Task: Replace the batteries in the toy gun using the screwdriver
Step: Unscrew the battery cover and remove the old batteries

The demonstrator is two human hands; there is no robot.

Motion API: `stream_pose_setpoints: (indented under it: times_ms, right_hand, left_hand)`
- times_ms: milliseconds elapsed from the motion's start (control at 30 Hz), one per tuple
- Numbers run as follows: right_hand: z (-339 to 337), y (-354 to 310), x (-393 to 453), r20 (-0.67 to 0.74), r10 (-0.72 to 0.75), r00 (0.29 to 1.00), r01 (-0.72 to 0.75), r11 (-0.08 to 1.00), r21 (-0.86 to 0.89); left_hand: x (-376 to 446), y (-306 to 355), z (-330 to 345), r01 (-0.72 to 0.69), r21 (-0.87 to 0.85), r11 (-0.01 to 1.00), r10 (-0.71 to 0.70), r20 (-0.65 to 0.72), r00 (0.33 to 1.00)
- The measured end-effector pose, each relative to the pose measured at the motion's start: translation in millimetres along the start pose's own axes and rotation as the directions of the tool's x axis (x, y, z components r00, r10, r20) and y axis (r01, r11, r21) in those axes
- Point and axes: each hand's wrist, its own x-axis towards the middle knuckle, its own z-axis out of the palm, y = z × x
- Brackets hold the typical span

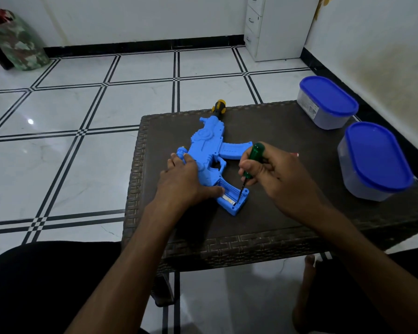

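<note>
From the head view, the blue toy gun (209, 153) lies flat on the dark table (287, 213), barrel pointing away, its open battery compartment (232, 196) nearest the person; the left hand (181, 182) presses flat on its body, fingers straight, thumb at the compartment's edge; the right hand (273, 169) grips the green screwdriver (250, 162), tip angled down-left into the compartment, seemingly to pry out a battery (228, 198).

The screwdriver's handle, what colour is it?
Green, on the screwdriver held by the right hand; head view.
</note>
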Motion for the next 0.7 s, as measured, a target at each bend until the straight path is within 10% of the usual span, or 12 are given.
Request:
stream_pose_setpoints:
  times_ms: [700]
  right_hand:
    - [8.1,2.2,-0.6,0.078,-0.05,0.996,0.053,0.997,-0.048]
  left_hand:
    - [0.7,-2.0,1.6,-0.01,-0.021,1.0,0.01,-0.014,1.0]
